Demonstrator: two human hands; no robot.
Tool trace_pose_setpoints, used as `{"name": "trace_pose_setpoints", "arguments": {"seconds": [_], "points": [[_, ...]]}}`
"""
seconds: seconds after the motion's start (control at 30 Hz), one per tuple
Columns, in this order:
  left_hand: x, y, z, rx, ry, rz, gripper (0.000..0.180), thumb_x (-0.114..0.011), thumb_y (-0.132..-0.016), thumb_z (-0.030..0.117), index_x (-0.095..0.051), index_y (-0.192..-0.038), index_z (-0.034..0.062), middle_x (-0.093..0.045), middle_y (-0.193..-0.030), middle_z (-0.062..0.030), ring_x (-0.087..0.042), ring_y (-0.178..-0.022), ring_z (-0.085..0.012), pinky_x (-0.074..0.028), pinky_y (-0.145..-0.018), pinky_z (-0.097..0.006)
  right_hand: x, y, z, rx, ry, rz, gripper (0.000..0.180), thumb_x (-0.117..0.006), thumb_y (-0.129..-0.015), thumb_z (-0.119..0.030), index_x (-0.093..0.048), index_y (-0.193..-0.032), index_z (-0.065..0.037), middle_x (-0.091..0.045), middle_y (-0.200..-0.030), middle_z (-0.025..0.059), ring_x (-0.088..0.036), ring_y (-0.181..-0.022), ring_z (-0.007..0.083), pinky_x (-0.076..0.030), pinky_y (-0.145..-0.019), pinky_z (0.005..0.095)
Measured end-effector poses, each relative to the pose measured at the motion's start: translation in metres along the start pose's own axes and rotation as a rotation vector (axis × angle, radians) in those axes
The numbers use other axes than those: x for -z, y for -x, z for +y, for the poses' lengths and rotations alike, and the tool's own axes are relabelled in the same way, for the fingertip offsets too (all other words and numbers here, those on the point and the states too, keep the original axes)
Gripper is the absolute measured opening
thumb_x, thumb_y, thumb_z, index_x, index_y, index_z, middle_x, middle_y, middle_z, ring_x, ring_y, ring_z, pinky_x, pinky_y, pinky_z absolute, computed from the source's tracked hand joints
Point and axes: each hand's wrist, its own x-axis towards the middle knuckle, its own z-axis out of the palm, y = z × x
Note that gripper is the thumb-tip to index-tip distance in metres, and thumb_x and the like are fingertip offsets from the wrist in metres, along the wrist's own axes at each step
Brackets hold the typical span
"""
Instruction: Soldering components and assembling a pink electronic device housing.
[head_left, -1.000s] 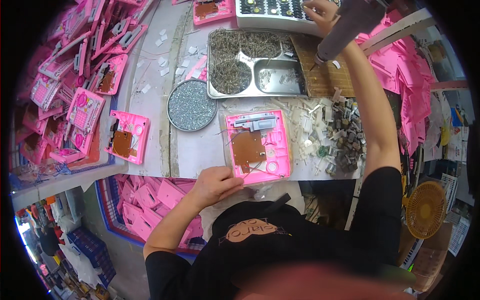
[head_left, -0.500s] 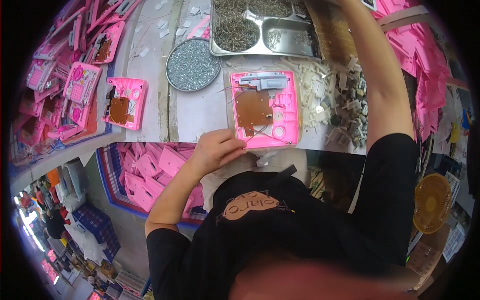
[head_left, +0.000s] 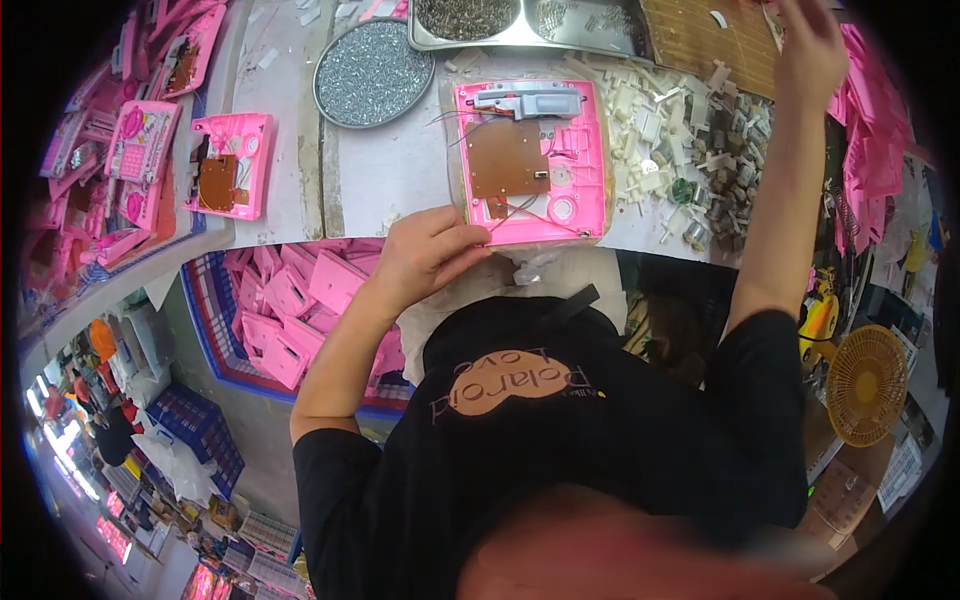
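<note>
A pink plastic toy casing (head_left: 590,225) lies open side up on the table before me. Inside it are a brown circuit board (head_left: 507,160), a grey battery compartment (head_left: 528,102) along the far side and thin loose wires. My left hand (head_left: 430,250) pinches the casing's near left corner between thumb and fingers. Far off to the right, my right hand (head_left: 812,50) is raised beside a brown board (head_left: 715,45) and the pile of pink plastic parts (head_left: 865,150). Its fingertips run to the picture's upper edge, so what they hold, if anything, is hidden.
A round dish of small silver screws (head_left: 375,75) and a metal tray (head_left: 530,42) of small parts stand beyond the casing. White plastic pieces (head_left: 650,140) are heaped to its right. Another pink casing (head_left: 255,170) lies left; a blue crate (head_left: 205,320) holds pink shells below.
My right hand has come from the far edge toward the right and nearer. My left hand stays on the casing's corner. The whole view has shifted, so the table sits higher in the picture.
</note>
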Motion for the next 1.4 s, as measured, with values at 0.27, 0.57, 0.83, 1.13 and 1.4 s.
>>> {"name": "trace_pose_setpoints", "arguments": {"seconds": [0.27,0.57,0.83,1.13,1.4], "points": [[-0.001,-0.003,-0.002,-0.011,0.039,-0.006,0.024,-0.084,-0.079,0.008,-0.073,-0.1,0.0092,-0.064,-0.079,-0.007,-0.062,-0.068,-0.0251,-0.047,-0.057,-0.035,-0.018,0.216,-0.109,0.125,0.146,-0.861,0.026,-0.084,-0.074,-0.011,-0.076,-0.098,-0.012,-0.073,-0.092,0.0022,-0.062,-0.09,0.0256,-0.051,-0.083,0.0381],[-0.002,-0.001,0.0,0.018,-0.009,0.002,0.02,-0.081,-0.082,0.012,-0.071,-0.098,0.0098,-0.061,-0.078,-0.0076,-0.064,-0.067,-0.0279,-0.049,-0.057,-0.039,-0.026,0.205,-0.081,0.36,0.142,-0.999,0.035,-0.085,-0.073,-0.019,-0.077,-0.108,-0.017,-0.067,-0.109,-0.0005,-0.054,-0.1,0.0275,-0.047,-0.087,0.0396],[0.003,-0.009,0.0,-0.035,-0.059,-0.054,0.021,-0.082,-0.081,0.013,-0.07,-0.099,0.0109,-0.061,-0.075,-0.0069,-0.064,-0.066,-0.0272,-0.049,-0.056,-0.039,-0.018,0.206,-0.084,0.359,0.177,-0.953,0.034,-0.083,-0.076,-0.016,-0.078,-0.109,-0.016,-0.068,-0.109,0.0004,-0.056,-0.103,0.0279,-0.045,-0.092,0.0426],[0.022,-0.032,0.006,-0.1,-0.136,-0.269,0.023,-0.081,-0.08,0.014,-0.07,-0.1,0.0109,-0.065,-0.073,-0.0065,-0.066,-0.065,-0.0287,-0.051,-0.057,-0.039,0.052,0.163,-0.074,0.228,0.607,-1.117,0.028,-0.075,-0.073,-0.01,-0.071,-0.101,-0.011,-0.064,-0.106,0.0058,-0.058,-0.104,0.0299,-0.047,-0.089,0.0417],[0.068,-0.165,0.031,0.029,-0.121,-0.495,0.014,-0.071,-0.087,0.014,-0.072,-0.098,0.0054,-0.07,-0.083,-0.0148,-0.069,-0.077,-0.034,-0.054,-0.07,-0.043,0.028,0.18,-0.07,0.331,0.698,-0.998,0.029,-0.074,-0.07,-0.011,-0.062,-0.095,-0.009,-0.062,-0.095,0.0047,-0.057,-0.099,0.0261,-0.046,-0.085,0.0403]]}}
